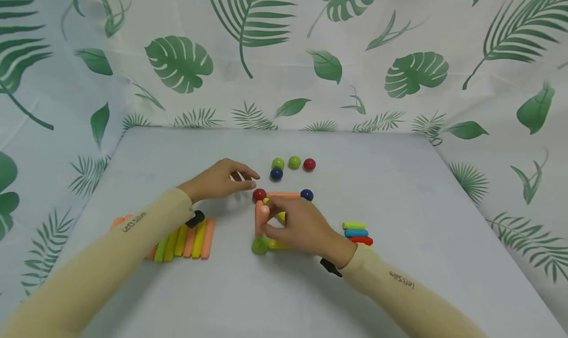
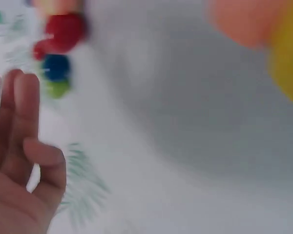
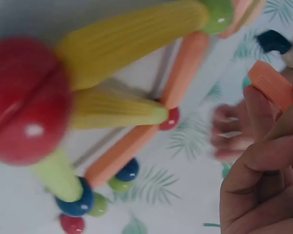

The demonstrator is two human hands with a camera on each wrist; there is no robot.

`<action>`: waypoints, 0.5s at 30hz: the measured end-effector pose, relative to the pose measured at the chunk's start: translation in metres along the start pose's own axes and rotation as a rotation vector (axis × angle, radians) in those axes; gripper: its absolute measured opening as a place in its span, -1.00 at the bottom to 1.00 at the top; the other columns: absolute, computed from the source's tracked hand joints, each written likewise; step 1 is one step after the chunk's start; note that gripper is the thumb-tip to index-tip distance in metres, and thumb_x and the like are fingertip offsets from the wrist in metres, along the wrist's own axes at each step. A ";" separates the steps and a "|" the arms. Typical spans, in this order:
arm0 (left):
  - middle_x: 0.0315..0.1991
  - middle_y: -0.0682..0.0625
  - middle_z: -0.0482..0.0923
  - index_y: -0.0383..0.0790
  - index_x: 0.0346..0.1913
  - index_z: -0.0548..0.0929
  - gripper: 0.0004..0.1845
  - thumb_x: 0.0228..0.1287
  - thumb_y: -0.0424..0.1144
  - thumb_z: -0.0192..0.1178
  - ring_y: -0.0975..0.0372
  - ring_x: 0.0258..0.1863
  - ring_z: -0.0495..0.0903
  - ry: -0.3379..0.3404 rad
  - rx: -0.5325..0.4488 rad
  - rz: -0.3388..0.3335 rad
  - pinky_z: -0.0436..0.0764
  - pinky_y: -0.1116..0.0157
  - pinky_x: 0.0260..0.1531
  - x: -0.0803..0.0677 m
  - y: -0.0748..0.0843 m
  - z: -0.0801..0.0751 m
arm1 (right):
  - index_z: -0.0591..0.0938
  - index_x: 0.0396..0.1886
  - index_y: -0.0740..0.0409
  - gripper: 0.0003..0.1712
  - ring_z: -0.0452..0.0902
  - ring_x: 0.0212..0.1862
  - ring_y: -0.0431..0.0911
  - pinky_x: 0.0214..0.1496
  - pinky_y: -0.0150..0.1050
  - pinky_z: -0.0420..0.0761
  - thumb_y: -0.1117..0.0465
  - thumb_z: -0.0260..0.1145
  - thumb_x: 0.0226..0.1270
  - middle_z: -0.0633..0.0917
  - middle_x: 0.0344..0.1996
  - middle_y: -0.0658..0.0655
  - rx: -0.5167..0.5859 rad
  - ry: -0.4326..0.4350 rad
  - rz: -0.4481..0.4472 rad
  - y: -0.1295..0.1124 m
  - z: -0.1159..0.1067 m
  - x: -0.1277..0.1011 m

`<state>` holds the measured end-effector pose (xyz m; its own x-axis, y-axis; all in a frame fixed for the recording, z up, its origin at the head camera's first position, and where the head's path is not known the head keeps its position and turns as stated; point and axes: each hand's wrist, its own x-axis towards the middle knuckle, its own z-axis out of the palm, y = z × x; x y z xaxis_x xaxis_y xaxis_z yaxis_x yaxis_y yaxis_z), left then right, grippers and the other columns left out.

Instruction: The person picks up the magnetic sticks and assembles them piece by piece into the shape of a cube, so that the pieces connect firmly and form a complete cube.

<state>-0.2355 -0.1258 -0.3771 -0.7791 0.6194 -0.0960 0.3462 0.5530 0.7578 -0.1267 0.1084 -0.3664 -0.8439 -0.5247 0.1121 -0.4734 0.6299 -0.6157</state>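
A frame of sticks and balls lies mid-table: a red ball (image 1: 259, 195), an orange stick (image 1: 284, 195), a blue ball (image 1: 306, 195), an upright-lying orange stick (image 1: 258, 222) and a green ball (image 1: 260, 245). My right hand (image 1: 272, 217) rests over the frame and pinches a loose orange stick (image 1: 265, 211) (image 3: 271, 87) between thumb and fingers. In the right wrist view the frame shows a second layer, with yellow sticks (image 3: 132, 41) meeting a red ball (image 3: 27, 102). My left hand (image 1: 248, 179) (image 2: 19, 161) hovers just left of the red ball, fingers loose, holding nothing.
Four loose balls sit behind the frame: two green (image 1: 278, 163) (image 1: 294, 162), a red (image 1: 309, 164), a blue (image 1: 276, 173). A row of orange, yellow and green sticks (image 1: 195, 239) lies under my left forearm. Three sticks (image 1: 356, 233) lie right of my right hand. A leaf-print cloth (image 1: 284, 56) backs the table.
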 end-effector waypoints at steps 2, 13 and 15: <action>-0.07 0.07 0.72 -0.02 0.07 0.76 -0.73 0.33 -0.17 0.35 0.18 -0.14 0.61 -0.043 -0.071 0.065 0.54 0.17 -0.14 -0.005 0.010 -0.003 | 0.64 -0.27 -0.15 -0.83 0.65 -0.25 -0.17 -0.35 -0.26 0.54 0.04 0.50 0.26 0.74 -0.27 -0.24 0.015 -0.015 0.022 0.005 -0.001 -0.002; -0.26 0.14 0.72 -0.02 -0.12 0.81 -0.70 0.05 -0.12 0.59 0.20 -0.24 0.66 -0.193 -0.179 0.233 0.38 0.23 -0.36 -0.035 0.045 0.018 | 0.69 -0.23 -0.10 -0.79 0.33 -0.64 -0.30 -0.60 -0.37 0.18 -0.03 0.50 0.27 0.77 -0.29 -0.22 -0.016 -0.037 -0.031 0.015 0.012 -0.005; -0.29 0.17 0.71 -0.04 -0.15 0.81 -0.74 0.07 -0.14 0.58 0.22 -0.25 0.65 -0.170 -0.159 0.245 0.40 0.25 -0.37 -0.037 0.045 0.022 | 0.71 -0.22 -0.11 -0.79 0.33 -0.64 -0.30 -0.61 -0.37 0.22 -0.05 0.50 0.27 0.75 -0.31 -0.25 -0.013 -0.056 -0.035 0.016 0.011 -0.005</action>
<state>-0.1799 -0.1111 -0.3532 -0.5795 0.8150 0.0054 0.4163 0.2903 0.8616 -0.1275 0.1149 -0.3858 -0.8112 -0.5778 0.0896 -0.5064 0.6176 -0.6018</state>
